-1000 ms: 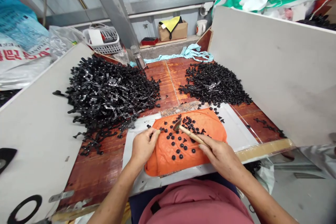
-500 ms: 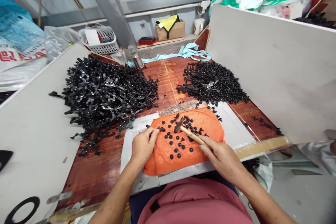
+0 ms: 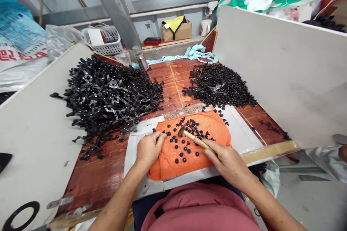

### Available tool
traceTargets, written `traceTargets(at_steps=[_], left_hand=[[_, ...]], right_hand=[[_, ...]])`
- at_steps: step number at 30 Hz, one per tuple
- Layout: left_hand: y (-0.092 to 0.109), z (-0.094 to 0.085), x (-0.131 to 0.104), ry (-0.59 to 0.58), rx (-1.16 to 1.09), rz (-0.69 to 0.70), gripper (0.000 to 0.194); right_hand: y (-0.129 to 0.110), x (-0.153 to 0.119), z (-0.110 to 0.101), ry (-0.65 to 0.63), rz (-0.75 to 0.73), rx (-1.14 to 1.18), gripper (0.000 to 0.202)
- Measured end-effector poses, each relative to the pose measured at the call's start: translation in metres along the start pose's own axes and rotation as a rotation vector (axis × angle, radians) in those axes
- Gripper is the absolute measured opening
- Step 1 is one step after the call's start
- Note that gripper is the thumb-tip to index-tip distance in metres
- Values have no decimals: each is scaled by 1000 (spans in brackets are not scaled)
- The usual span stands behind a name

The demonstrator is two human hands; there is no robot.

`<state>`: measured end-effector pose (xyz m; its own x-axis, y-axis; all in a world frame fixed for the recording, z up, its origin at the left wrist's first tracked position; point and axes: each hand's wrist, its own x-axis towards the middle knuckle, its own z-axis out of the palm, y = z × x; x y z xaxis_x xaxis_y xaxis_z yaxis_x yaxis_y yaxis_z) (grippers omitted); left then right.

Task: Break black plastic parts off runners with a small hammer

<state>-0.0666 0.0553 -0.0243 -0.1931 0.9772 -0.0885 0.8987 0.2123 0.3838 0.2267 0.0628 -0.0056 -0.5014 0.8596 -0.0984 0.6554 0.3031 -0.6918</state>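
Note:
My right hand [image 3: 221, 155] is wrapped round the wooden handle of a small hammer [image 3: 196, 139], whose dark head is over the orange cloth [image 3: 165, 168]. With thumb and forefinger together, my left hand [image 3: 150, 148] pinches a small black rubber-like part [image 3: 166, 133] at the cloth's left edge; the fingers hide much of it. Loose black round-headed pieces [image 3: 184, 159] are scattered across the cloth, several close to the hammer head.
A big heap of linked black parts [image 3: 105, 97] covers the bench's left side, and a smaller black heap [image 3: 219, 85] lies back right. Grey boards [image 3: 282, 75] wall both sides. At the back stand a metal-lidded jar [image 3: 140, 57], a white basket [image 3: 105, 41] and a mug [image 3: 206, 27].
The hammer head has shifted slightly left, toward my left hand, and my right hand moved with it. My left hand has moved a little to the right.

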Motion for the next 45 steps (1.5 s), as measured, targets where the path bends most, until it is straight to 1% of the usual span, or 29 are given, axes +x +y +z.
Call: traceTargets(at_steps=[5, 11, 14, 19, 23, 24, 27, 28, 32, 34, 37, 39, 41, 42, 43, 44, 45], left_hand=[[3, -2, -3, 40, 122, 33, 32], [6, -6, -1, 3, 159, 26, 37], [7, -9, 0, -6, 193, 23, 37], [9, -13, 2, -19, 180, 21, 37], [7, -10, 1, -21, 162, 8, 37], [6, -8, 1, -22, 157, 8, 37], [3, -4, 0, -17, 133, 15, 37], [2, -4, 0, -15, 130, 16, 37], [2, -4, 0, -24, 145, 4, 36], [2, -4, 0, -34, 145, -6, 37], [3, -1, -1, -33, 140, -1, 36], [2, -2, 0, -57, 132, 38, 36], [0, -11, 5, -108, 114, 95, 35], [-2, -22, 9, -130, 105, 116, 35], [-5, -37, 15, -128, 96, 123, 34], [-8, -58, 22, -100, 100, 108, 33], [-12, -82, 29, -24, 98, 80, 32]], right_hand=[[-7, 3, -1, -3, -13, -20, 44], [-6, 13, 3, 2, -32, -123, 40], [-10, 17, 3, 30, -54, -169, 45], [-28, 25, 5, 77, -136, -192, 55], [-32, 30, 12, 31, -151, -281, 57], [-32, 31, 14, 43, -160, -284, 57], [-29, 31, 16, 147, -181, -265, 58], [-29, 31, 16, 147, -172, -286, 57], [-29, 35, 18, 24, -154, -438, 53], [-30, 37, 20, 33, -167, -462, 55], [-31, 40, 21, 33, -163, -440, 57], [-31, 41, 17, 28, -166, -339, 53], [-26, 39, 10, 72, -156, -159, 50], [-21, 37, 6, 116, -141, -61, 49], [-15, 34, 2, 167, -114, 31, 49], [-7, 30, -2, 219, -84, 108, 50], [2, 26, -5, 268, -47, 168, 51]])
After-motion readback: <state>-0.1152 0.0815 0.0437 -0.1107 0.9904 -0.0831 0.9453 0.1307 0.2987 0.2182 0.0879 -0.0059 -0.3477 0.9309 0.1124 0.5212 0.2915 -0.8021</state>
